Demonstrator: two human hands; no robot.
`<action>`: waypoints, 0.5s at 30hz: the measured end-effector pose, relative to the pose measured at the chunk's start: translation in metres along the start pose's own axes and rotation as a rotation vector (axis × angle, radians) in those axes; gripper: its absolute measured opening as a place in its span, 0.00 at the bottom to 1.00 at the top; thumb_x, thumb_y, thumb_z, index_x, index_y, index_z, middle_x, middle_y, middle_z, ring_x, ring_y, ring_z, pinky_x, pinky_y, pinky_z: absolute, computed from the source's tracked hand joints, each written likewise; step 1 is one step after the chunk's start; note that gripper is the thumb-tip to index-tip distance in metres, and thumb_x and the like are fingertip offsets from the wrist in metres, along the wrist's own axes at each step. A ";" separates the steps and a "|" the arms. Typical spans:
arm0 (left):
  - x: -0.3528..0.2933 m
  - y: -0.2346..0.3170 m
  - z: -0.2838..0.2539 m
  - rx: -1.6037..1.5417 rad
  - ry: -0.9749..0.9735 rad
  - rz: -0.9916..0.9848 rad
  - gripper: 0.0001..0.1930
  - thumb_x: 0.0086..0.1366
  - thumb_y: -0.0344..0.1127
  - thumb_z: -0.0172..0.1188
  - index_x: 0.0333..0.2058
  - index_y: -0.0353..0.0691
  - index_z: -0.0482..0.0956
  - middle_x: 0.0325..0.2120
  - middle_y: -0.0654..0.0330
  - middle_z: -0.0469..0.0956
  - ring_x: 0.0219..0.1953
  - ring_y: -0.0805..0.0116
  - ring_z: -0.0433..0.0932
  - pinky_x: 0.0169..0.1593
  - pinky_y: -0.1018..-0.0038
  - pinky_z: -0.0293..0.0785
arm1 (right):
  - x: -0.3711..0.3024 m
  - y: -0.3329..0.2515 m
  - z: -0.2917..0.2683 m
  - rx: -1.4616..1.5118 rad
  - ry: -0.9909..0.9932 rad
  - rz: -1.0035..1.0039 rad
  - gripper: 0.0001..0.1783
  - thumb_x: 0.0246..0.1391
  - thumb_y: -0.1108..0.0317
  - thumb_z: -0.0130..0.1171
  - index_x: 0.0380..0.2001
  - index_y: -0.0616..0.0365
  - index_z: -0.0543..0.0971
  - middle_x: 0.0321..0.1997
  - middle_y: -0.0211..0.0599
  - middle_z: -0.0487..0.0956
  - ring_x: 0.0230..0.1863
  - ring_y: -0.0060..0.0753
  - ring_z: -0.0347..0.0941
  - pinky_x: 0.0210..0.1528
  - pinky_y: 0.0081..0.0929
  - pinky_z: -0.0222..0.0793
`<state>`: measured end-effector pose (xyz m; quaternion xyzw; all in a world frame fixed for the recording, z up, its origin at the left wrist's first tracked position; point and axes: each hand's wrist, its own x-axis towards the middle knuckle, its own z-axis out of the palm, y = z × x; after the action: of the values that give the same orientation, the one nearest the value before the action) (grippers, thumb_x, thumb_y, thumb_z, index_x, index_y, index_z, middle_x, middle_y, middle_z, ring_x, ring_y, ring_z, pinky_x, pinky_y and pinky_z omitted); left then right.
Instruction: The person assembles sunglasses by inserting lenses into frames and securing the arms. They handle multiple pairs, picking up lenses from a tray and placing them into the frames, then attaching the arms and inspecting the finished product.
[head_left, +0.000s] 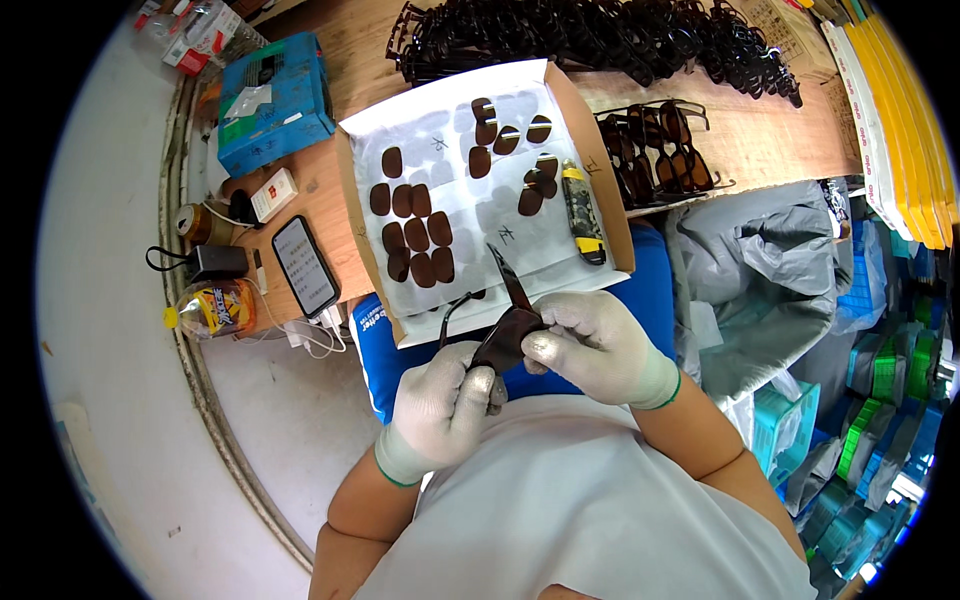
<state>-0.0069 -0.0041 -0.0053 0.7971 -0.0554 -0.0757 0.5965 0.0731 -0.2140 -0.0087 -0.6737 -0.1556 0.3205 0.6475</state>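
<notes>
So the person's got whitish-grey gloves [425, 430] on, one on the left hand [440, 400] and one on the right hand [600, 350], pretty snug and kinda knit-looking. Each cuff [654, 383] ends in a thin green trim [399, 481]. Thumb tips [482, 381] look grey and shiny. Forearms [366, 500] are bare, and the shirt [570, 490] is light grey, lightly creased.

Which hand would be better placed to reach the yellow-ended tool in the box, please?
Probably the right hand: it is nearer the yellow-ended tool inside the box, while the left hand also grips the sunglasses.
</notes>
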 end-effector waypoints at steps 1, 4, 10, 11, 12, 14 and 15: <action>-0.001 0.002 0.002 0.028 0.019 0.010 0.11 0.75 0.32 0.49 0.43 0.26 0.75 0.20 0.60 0.79 0.21 0.74 0.78 0.27 0.77 0.76 | 0.000 0.001 -0.001 0.013 -0.001 0.023 0.12 0.64 0.67 0.58 0.28 0.64 0.77 0.22 0.29 0.74 0.25 0.15 0.64 0.27 0.21 0.63; 0.000 0.003 0.007 0.095 0.063 0.036 0.08 0.72 0.28 0.53 0.43 0.28 0.75 0.19 0.59 0.78 0.20 0.69 0.78 0.25 0.74 0.73 | 0.001 0.004 -0.001 0.022 0.005 0.077 0.12 0.63 0.67 0.59 0.28 0.64 0.77 0.20 0.29 0.72 0.23 0.15 0.62 0.25 0.23 0.61; -0.002 0.000 0.009 0.236 0.080 0.096 0.08 0.69 0.24 0.53 0.44 0.28 0.75 0.19 0.58 0.78 0.19 0.65 0.78 0.25 0.73 0.74 | 0.003 0.012 0.005 -0.042 0.052 0.018 0.12 0.61 0.68 0.60 0.27 0.65 0.76 0.19 0.30 0.70 0.22 0.18 0.58 0.24 0.26 0.59; -0.003 -0.001 0.009 0.233 0.078 0.085 0.08 0.69 0.24 0.54 0.44 0.28 0.75 0.19 0.57 0.78 0.19 0.65 0.79 0.25 0.73 0.74 | 0.002 0.012 0.007 -0.050 0.065 0.012 0.12 0.61 0.68 0.60 0.27 0.65 0.76 0.19 0.30 0.69 0.22 0.19 0.58 0.24 0.26 0.59; -0.003 -0.002 0.008 0.230 0.074 0.074 0.08 0.69 0.24 0.54 0.44 0.27 0.75 0.20 0.57 0.78 0.19 0.66 0.79 0.26 0.74 0.74 | 0.002 0.013 0.008 -0.058 0.078 0.005 0.12 0.61 0.68 0.60 0.27 0.65 0.76 0.19 0.31 0.69 0.22 0.19 0.58 0.24 0.26 0.59; -0.004 -0.001 0.006 0.184 0.071 0.047 0.08 0.69 0.25 0.54 0.45 0.27 0.75 0.20 0.57 0.79 0.20 0.67 0.79 0.26 0.74 0.75 | 0.002 0.012 0.006 -0.069 0.037 0.013 0.14 0.62 0.63 0.62 0.31 0.66 0.78 0.21 0.29 0.72 0.23 0.18 0.62 0.26 0.24 0.61; -0.005 -0.001 0.005 0.139 0.068 0.027 0.09 0.69 0.25 0.53 0.45 0.27 0.75 0.20 0.57 0.79 0.20 0.67 0.79 0.27 0.75 0.75 | 0.002 0.010 0.005 -0.075 0.017 0.017 0.16 0.62 0.61 0.63 0.33 0.67 0.79 0.22 0.28 0.73 0.24 0.18 0.64 0.26 0.22 0.62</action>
<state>-0.0129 -0.0073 -0.0070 0.8378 -0.0512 -0.0366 0.5423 0.0691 -0.2102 -0.0190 -0.7013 -0.1563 0.3142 0.6205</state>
